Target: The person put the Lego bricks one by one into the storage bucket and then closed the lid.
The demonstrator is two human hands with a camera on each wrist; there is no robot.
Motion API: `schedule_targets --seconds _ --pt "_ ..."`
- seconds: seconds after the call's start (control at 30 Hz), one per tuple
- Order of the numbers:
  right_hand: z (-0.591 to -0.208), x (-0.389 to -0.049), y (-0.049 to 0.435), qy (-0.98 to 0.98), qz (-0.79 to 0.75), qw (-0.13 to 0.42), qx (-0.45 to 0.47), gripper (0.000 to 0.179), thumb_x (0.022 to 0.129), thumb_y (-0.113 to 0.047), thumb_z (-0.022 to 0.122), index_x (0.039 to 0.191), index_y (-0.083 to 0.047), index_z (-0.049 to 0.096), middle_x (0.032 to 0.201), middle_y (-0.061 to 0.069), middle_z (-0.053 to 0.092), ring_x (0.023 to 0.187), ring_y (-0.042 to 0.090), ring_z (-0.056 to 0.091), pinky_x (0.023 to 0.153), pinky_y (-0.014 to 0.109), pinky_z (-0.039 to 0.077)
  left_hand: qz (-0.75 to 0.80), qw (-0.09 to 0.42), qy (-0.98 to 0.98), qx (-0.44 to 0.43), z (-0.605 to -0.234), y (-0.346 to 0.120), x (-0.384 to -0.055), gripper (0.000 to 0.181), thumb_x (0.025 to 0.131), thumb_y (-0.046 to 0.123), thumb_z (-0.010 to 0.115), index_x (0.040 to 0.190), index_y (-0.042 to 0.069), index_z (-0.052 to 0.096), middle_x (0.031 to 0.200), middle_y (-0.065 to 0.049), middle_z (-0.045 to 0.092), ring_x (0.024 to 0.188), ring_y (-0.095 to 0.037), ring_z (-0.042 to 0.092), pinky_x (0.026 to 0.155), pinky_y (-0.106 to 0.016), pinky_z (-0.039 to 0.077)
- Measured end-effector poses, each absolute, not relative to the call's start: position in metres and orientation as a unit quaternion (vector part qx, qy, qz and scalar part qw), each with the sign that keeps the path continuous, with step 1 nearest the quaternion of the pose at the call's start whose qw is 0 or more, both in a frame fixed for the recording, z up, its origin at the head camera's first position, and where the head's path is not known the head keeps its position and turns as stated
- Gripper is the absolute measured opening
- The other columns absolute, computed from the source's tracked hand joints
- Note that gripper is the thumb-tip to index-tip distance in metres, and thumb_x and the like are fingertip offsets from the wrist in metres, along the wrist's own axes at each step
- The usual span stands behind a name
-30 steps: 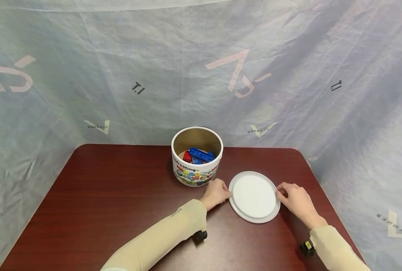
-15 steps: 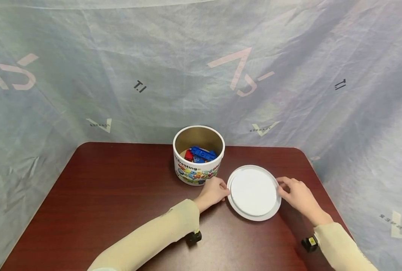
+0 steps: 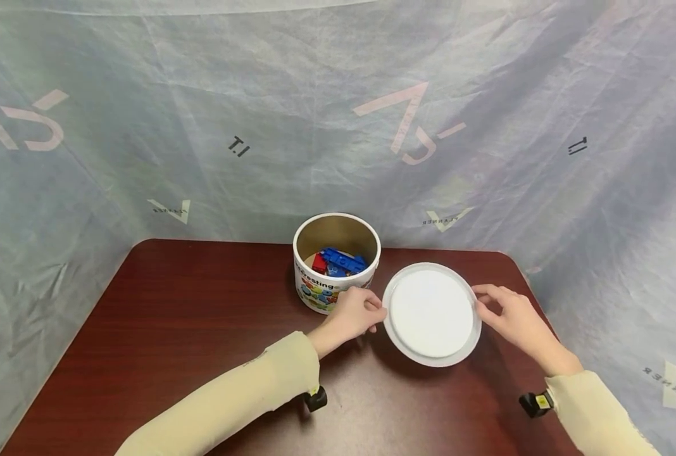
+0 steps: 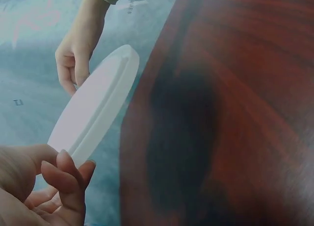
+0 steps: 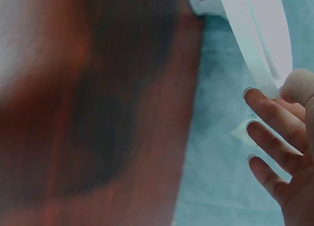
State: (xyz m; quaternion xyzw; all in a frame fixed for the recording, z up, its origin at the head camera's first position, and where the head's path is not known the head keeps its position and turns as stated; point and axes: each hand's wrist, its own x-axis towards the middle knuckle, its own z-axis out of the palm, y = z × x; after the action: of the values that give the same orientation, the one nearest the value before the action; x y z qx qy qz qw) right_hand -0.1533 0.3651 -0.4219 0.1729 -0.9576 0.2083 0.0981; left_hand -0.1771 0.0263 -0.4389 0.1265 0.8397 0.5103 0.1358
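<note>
A round white lid (image 3: 431, 313) is held up off the table between my two hands, casting a shadow below. At its left edge my left hand (image 3: 352, 313) pinches the rim between thumb and fingers. My right hand (image 3: 511, 316) pinches the opposite edge; in the right wrist view its other fingers (image 5: 274, 142) spread away from the lid (image 5: 257, 39). Just behind my left hand stands a white round tub (image 3: 315, 288) with colourful print and the word "interesting". Inside the open tub lie blue toy pieces (image 3: 344, 259) and a red piece (image 3: 319, 263).
The dark red-brown table (image 3: 190, 329) has its far edge against a hanging grey cloth (image 3: 281, 126) with printed marks. More cloth hangs at both sides. A small black camera sits at each wrist, such as the left wrist camera (image 3: 316, 399).
Both hands have raised the lid from near the tabletop, and its shadow now shows apart beneath it. The tub and its pieces have stayed in place.
</note>
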Motion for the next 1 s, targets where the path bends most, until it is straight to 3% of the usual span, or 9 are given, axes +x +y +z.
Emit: schedule_targets --seconds 0.1,0.2,0.43,0.7,0.77,0.93,1.0 --pt "-0.409 -0.157 0.361 -0.954 0.209 0.110 0.185 0.028 0.096 -0.008 0.070 0.123 -0.005 0.071 0.091 0.001 0.074 0.077 0.017 0.061 0.063 0.029 0.046 0.522 0.134 0.832 0.131 -0.428 0.020 -0.180 0.012 0.093 0.015 0.073 0.096 0.004 0.075 0.070 -0.005 0.073 0.057 -0.029 0.070 0.046 -0.022 0.048" --pt "-0.394 -0.161 0.357 -0.951 0.211 0.121 0.192 0.027 0.096 -0.007 0.069 0.123 -0.005 0.071 0.092 0.001 0.074 0.077 0.014 0.061 0.063 0.028 0.046 0.530 0.129 0.826 0.139 -0.416 0.014 -0.183 0.013 0.093 0.015 0.073 0.098 0.003 0.075 0.070 0.000 0.072 0.059 -0.032 0.070 0.046 -0.023 0.049" --pt "-0.360 -0.173 0.345 -0.942 0.221 0.153 0.199 0.027 0.097 -0.008 0.070 0.124 -0.007 0.072 0.093 0.001 0.075 0.084 0.014 0.063 0.072 0.022 0.046 0.536 0.123 0.822 0.149 -0.384 0.001 -0.184 0.016 0.096 0.017 0.073 0.103 0.003 0.075 0.077 -0.001 0.073 0.050 -0.013 0.065 0.053 -0.027 0.058" --pt "-0.332 -0.195 0.324 -0.932 0.250 0.155 0.212 0.028 0.099 -0.009 0.066 0.127 -0.005 0.072 0.098 0.007 0.074 0.091 0.018 0.067 0.077 0.006 0.046 0.562 0.095 0.810 0.136 -0.362 -0.020 -0.202 0.015 0.097 0.014 0.072 0.104 0.001 0.074 0.083 -0.008 0.077 0.055 -0.013 0.067 0.056 -0.027 0.059" --pt "-0.328 -0.202 0.317 -0.930 0.255 0.155 0.216 0.028 0.100 -0.009 0.066 0.127 -0.005 0.072 0.100 0.009 0.075 0.095 0.023 0.069 0.078 0.011 0.049 0.555 0.079 0.817 0.136 -0.359 -0.027 -0.208 0.015 0.098 0.014 0.073 0.106 0.001 0.074 0.087 -0.009 0.078 0.057 -0.013 0.069 0.057 -0.028 0.060" --pt "-0.321 -0.219 0.298 -0.925 0.258 0.161 0.227 0.029 0.101 -0.013 0.068 0.129 -0.006 0.071 0.102 0.012 0.075 0.101 0.031 0.068 0.082 0.043 0.049 0.533 0.053 0.834 0.134 -0.352 -0.046 -0.225 0.019 0.101 0.018 0.070 0.111 0.003 0.073 0.093 -0.010 0.078 0.062 -0.016 0.070 0.059 -0.032 0.061" --pt "-0.318 -0.224 0.291 -0.923 0.265 0.161 0.228 0.029 0.102 -0.014 0.068 0.129 -0.006 0.071 0.103 0.013 0.075 0.102 0.032 0.067 0.084 0.050 0.049 0.522 0.042 0.842 0.133 -0.350 -0.053 -0.231 0.020 0.102 0.020 0.069 0.113 0.004 0.073 0.096 -0.011 0.078 0.064 -0.016 0.071 0.058 -0.032 0.061"
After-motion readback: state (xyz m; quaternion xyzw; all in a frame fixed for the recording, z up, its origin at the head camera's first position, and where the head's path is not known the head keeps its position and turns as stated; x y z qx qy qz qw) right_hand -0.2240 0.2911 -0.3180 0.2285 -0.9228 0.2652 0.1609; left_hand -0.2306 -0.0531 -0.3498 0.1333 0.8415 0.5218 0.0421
